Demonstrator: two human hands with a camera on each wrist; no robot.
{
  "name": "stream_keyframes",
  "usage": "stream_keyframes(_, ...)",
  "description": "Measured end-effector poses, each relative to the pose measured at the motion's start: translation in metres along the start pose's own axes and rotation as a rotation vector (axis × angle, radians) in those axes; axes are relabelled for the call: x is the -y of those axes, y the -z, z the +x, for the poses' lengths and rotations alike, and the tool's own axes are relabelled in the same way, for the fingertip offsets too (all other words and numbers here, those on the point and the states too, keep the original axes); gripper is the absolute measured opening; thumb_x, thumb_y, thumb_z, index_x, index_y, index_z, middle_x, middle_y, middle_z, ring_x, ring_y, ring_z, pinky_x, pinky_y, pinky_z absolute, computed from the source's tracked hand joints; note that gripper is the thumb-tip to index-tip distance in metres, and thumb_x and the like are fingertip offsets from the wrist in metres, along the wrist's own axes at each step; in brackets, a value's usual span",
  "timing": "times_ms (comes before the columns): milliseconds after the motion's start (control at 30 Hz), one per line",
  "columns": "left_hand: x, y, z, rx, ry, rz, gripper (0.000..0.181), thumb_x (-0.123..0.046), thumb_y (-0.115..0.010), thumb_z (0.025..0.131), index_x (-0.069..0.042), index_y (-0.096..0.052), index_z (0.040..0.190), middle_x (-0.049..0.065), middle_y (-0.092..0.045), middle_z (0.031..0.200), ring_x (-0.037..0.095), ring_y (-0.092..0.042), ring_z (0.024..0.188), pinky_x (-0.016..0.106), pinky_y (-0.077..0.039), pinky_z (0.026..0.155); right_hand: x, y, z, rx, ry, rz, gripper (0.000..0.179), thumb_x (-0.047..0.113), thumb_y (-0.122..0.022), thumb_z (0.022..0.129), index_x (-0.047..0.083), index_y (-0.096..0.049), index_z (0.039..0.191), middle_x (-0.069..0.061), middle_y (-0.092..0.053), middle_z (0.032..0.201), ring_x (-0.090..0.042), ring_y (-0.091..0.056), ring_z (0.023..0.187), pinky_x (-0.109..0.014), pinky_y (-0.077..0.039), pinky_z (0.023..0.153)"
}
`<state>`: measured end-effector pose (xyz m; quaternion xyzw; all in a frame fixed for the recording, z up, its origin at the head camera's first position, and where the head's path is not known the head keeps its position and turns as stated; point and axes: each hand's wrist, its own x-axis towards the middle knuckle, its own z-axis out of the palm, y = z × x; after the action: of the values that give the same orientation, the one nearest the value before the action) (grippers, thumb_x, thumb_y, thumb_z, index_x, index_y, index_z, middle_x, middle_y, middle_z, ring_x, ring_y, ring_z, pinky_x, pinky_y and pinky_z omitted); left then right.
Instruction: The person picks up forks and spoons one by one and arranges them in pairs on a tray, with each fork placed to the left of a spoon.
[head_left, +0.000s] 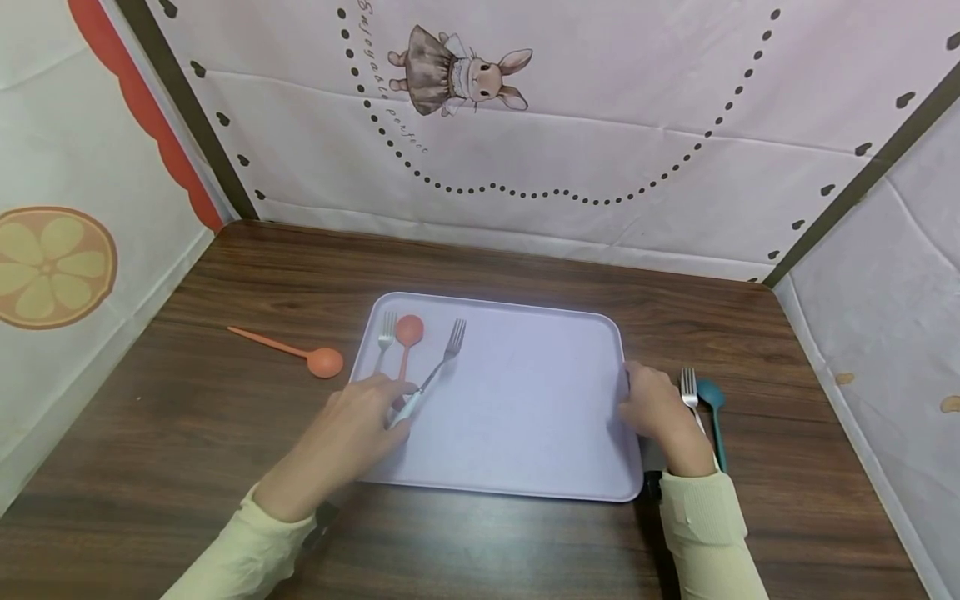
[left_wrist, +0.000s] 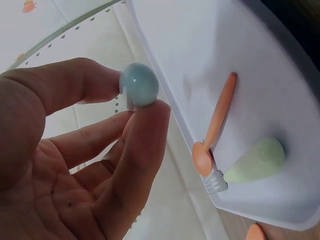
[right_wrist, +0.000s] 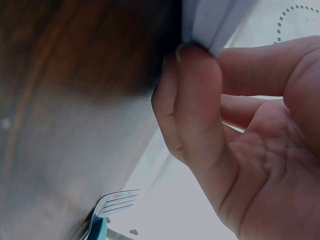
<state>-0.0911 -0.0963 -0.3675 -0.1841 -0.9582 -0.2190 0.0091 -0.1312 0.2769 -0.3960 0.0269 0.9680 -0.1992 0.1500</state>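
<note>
My left hand (head_left: 362, 429) pinches the pale blue handle of a fork (head_left: 452, 343) between thumb and forefinger, over the left part of a lavender tray (head_left: 517, 400). The rounded handle end shows between the fingertips in the left wrist view. Beside it on the tray lie an orange spoon (head_left: 409, 330) and another fork (head_left: 386, 327), whose handle is light green (left_wrist: 257, 160) in the left wrist view. At the tray's right side, my right hand (head_left: 660, 412) grips the rim, thumb and curled fingers on either side of it.
A second orange spoon (head_left: 324, 362) lies on the wooden table (head_left: 165, 450) left of the tray. Right of the tray, close to the right wrist, are a fork (head_left: 689, 387) and a teal spoon (head_left: 710, 393). Printed cloth walls (head_left: 600, 117) enclose the table's back and sides.
</note>
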Motion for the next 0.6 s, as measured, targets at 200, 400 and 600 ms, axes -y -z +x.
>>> stream_keyframes(200, -0.003, -0.004, -0.001, -0.011, -0.025, 0.003, 0.026, -0.004, -0.075, 0.08, -0.005, -0.075, 0.106, -0.002, -0.057, 0.074, 0.015, -0.052, 0.066, 0.037, -0.044, 0.058, -0.001, 0.0, 0.0, -0.012, 0.017, 0.002, 0.06, -0.004, -0.059, 0.082, -0.017, -0.044, 0.138, -0.039, -0.055, 0.126, -0.047, -0.061, 0.108, -0.057, -0.053, 0.085)
stream_keyframes(400, -0.007, -0.009, -0.001, -0.009, -0.052, -0.005, 0.025, -0.003, -0.075, 0.079, -0.004, -0.075, 0.104, -0.001, -0.059, 0.076, 0.016, -0.055, 0.07, 0.037, -0.046, 0.061, -0.003, -0.001, 0.0, -0.021, 0.025, -0.002, 0.059, -0.003, -0.059, 0.081, -0.017, -0.046, 0.136, -0.038, -0.057, 0.124, -0.044, -0.062, 0.105, -0.056, -0.053, 0.083)
stream_keyframes(600, -0.011, -0.015, 0.001, 0.029, -0.033, -0.006, 0.024, -0.003, -0.074, 0.081, -0.005, -0.074, 0.105, 0.0, -0.059, 0.076, 0.016, -0.054, 0.068, 0.035, -0.046, 0.058, -0.003, -0.001, 0.001, -0.01, 0.015, -0.004, 0.061, -0.003, -0.061, 0.082, -0.017, -0.044, 0.138, -0.039, -0.055, 0.126, -0.046, -0.061, 0.108, -0.057, -0.052, 0.085)
